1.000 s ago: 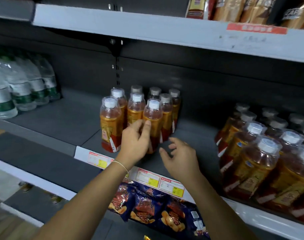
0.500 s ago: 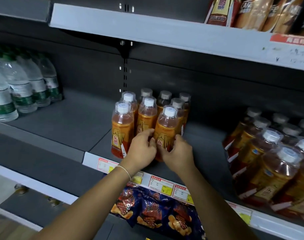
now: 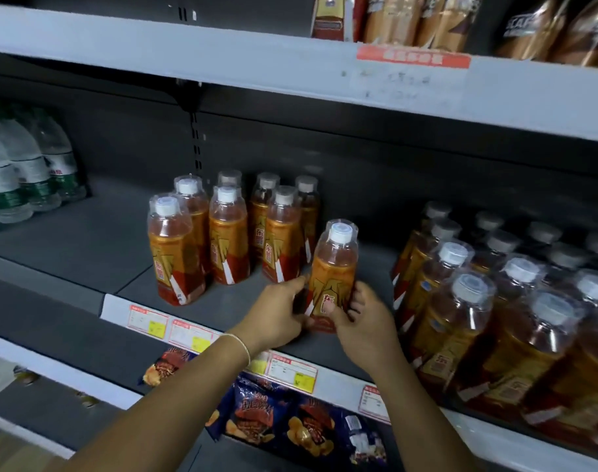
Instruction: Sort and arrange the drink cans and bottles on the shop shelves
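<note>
Nearest: left hand (image 3: 277, 318) and right hand (image 3: 362, 321) clamp their fingers round one orange bottle (image 3: 333, 267), upright near the shelf (image 3: 86, 247) front; the two-handed hold likely steadies it. The matching cluster (image 3: 229, 240) stands at its 10 o'clock, deeper back.

A shop: the grey shelf (image 3: 86, 247) carries rows of identical orange drink bottles (image 3: 228, 240). Price tags (image 3: 149, 320) line its front edge, water bottles (image 3: 28, 172) stand at its left end, and snack bags (image 3: 284, 424) lie below it.
</note>
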Demonstrator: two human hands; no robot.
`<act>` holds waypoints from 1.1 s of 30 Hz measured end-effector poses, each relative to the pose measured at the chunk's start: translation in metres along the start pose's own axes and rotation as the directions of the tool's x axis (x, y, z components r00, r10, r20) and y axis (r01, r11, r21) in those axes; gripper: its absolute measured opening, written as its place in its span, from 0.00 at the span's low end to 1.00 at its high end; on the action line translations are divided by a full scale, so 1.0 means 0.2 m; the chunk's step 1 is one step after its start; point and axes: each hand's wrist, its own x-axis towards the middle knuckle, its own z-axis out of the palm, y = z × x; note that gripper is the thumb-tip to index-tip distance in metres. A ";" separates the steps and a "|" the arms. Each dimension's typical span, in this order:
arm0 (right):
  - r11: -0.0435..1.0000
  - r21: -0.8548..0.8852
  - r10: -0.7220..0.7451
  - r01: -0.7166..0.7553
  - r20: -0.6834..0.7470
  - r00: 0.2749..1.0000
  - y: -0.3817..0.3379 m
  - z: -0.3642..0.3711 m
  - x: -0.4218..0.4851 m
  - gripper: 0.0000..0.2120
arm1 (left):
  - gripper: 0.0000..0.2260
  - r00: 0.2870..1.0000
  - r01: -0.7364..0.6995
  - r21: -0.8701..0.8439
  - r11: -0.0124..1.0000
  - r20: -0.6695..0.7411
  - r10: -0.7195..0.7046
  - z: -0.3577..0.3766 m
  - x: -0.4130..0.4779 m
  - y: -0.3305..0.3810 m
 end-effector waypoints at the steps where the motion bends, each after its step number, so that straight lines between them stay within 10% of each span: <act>1: 1.000 0.025 -0.002 0.002 -0.020 1.000 0.01 -0.01 -0.01 0.19 | 0.28 1.000 -0.006 0.005 1.000 -0.008 0.006 0.02 0.01 0.01; 33: 0.957 -0.151 0.168 -0.247 -0.406 0.898 -0.06 0.15 0.53 0.21 | 0.15 0.949 -0.219 0.186 0.958 -0.186 0.253 0.07 0.19 -0.16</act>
